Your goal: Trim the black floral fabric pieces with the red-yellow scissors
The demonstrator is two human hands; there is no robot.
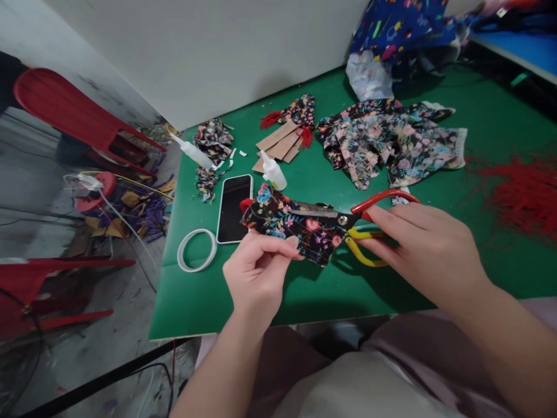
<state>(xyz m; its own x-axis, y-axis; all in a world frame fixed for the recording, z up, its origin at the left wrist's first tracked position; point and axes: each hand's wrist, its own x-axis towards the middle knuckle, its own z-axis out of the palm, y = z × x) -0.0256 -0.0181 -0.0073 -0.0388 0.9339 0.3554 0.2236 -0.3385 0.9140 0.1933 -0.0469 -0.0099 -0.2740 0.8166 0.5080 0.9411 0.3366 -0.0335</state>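
Black flowered cloth piece (290, 223) is hanging just above the green surface (487, 244), close to its near edge, and you are pinching its lower edge between the thumb and fingers of your left hand (256, 273). Your right hand (424, 244) is gripping the scissors (363, 223), fingers curled around the red and yellow handles, while the blades are lying across the cloth piece. A phone (234, 208) is resting face up just behind your left hand, with a tape ring (196, 249) beside it and a small glue bottle (273, 172) lying past it. Farther back, a heap of flowered fabric (387, 142) is spreading out near some brown card strips (278, 145), and loose red threads (522, 194) are lying off to the right.
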